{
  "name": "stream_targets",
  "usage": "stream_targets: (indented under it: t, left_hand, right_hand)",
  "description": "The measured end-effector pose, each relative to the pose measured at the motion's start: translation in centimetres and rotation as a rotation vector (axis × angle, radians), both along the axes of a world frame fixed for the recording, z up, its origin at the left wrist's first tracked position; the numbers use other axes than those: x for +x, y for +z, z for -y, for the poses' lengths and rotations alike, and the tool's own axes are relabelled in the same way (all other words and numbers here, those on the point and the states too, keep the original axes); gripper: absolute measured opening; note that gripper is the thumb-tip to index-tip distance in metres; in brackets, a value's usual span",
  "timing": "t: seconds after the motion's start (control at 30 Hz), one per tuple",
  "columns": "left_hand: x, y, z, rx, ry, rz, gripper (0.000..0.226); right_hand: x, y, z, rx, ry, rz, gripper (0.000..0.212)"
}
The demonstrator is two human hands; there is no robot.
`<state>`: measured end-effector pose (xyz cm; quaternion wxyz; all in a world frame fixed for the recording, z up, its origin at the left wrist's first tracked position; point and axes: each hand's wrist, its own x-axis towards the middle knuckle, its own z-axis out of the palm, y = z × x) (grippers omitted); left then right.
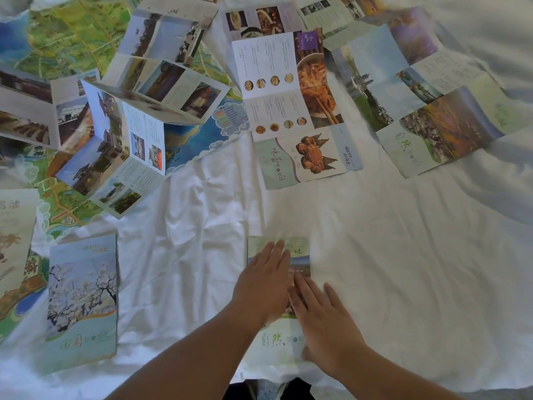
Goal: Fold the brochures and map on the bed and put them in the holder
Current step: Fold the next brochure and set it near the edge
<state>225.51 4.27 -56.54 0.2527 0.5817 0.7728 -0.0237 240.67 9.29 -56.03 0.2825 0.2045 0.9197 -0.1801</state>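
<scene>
A folded green brochure (300, 255) lies on the white sheet near the bed's front edge. My left hand (265, 281) presses flat on its left half with straight fingers. My right hand (323, 319) lies flat on its lower right part. To the left sits another folded brochure with a blossom picture (82, 301). A large green and blue map (57, 44) is spread at the far left under several unfolded brochures (161, 85). A food brochure (291, 102) and a landscape brochure (427, 111) lie open further back. No holder is in view.
The white bed sheet (403, 255) is wrinkled, with bare stretches in the middle and at the right. A partly seen folded brochure (14, 238) lies at the left edge on the map. The bed's front edge runs along the bottom.
</scene>
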Motion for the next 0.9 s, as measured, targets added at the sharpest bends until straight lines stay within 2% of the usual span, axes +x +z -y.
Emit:
stream_targets:
  t: [0.23,0.33,0.47,0.67,0.9]
  left_hand:
    - [-0.5,1.2,2.1,0.072,0.080,0.042,0.070]
    - [0.0,1.6,3.4,0.019,0.042,0.066,0.073]
    - [1.6,2.1,5.8,-0.038,-0.087,0.019,0.077]
    - [2.7,1.6,8.7,0.002,-0.133,0.059,0.070]
    - [2.8,1.8,10.8,-0.050,-0.112,0.103,0.056]
  right_hand:
    - [-0.6,0.2,-0.2,0.021,-0.044,-0.030,0.101]
    - [-1.5,0.4,-0.7,0.027,-0.043,-0.038,0.100]
    - [-1.7,0.6,-1.0,0.019,-0.018,-0.011,0.107]
    - [-1.6,0.3,-1.1,0.028,0.011,0.030,0.119]
    - [-1.7,0.0,-0.7,0.044,0.013,0.053,0.125]
